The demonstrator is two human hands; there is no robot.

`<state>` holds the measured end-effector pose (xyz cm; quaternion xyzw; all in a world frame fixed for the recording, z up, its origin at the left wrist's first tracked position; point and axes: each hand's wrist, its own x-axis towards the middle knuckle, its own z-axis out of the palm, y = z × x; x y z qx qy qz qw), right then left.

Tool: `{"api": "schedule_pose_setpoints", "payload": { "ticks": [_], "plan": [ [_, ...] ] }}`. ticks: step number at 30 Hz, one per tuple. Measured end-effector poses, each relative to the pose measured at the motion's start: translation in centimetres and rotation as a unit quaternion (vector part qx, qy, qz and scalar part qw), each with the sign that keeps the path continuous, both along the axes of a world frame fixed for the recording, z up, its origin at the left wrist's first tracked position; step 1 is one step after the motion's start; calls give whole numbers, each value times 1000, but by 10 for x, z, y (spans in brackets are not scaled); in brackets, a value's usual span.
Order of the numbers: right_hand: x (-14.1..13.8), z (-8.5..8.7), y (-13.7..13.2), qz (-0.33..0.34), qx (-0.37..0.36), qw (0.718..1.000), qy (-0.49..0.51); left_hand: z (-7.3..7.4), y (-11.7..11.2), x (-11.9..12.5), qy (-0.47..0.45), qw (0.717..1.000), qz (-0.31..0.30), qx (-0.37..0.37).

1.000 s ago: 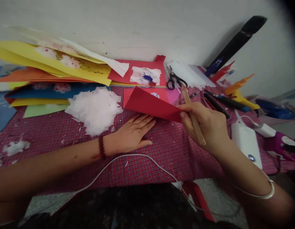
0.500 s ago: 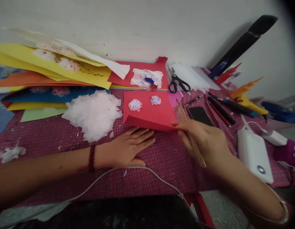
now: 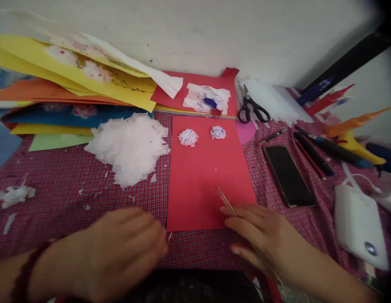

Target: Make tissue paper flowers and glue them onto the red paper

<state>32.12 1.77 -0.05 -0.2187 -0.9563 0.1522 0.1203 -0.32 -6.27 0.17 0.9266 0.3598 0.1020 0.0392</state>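
A red paper sheet [image 3: 208,176] lies flat on the checked cloth, with two crinkled white paper puffs dotted blue near its top: a left puff [image 3: 188,137] and a right puff [image 3: 218,132]. My right hand [image 3: 261,235] rests at the sheet's lower right corner, closed around a slim wooden pencil [image 3: 226,201] whose dark tip points up and left over the red paper. Beside the lower left corner is my left hand [image 3: 119,248], smeared by motion, its fingertips hard to make out. A heap of white tissue pieces [image 3: 132,147] lies left of the sheet.
Coloured papers [image 3: 119,90] are stacked at the back left. Behind the sheet sit a dotted tissue piece [image 3: 207,99] and black-handled scissors [image 3: 252,110]. A phone [image 3: 288,174], pens [image 3: 314,155] and a white power bank [image 3: 360,227] occupy the right side.
The red sheet's lower part was folded up and now lies flat toward me. My left hand has left the cloth below the sheet and moved left and nearer; my right hand has come nearer too.
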Motion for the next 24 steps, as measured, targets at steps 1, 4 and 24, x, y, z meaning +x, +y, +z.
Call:
{"api": "schedule_pose_setpoints", "payload": {
  "ticks": [1,4,24],
  "plan": [
    [-1,2,2,1,-5,1000,9,2,7,-7,3,999,7,49],
    [-11,4,12,1,-1,1000,22,1,33,-20,97,984,117,95],
    [-79,-7,72,-167,-213,940,208,14,110,41,-533,684,273,-417]
  ]
}}
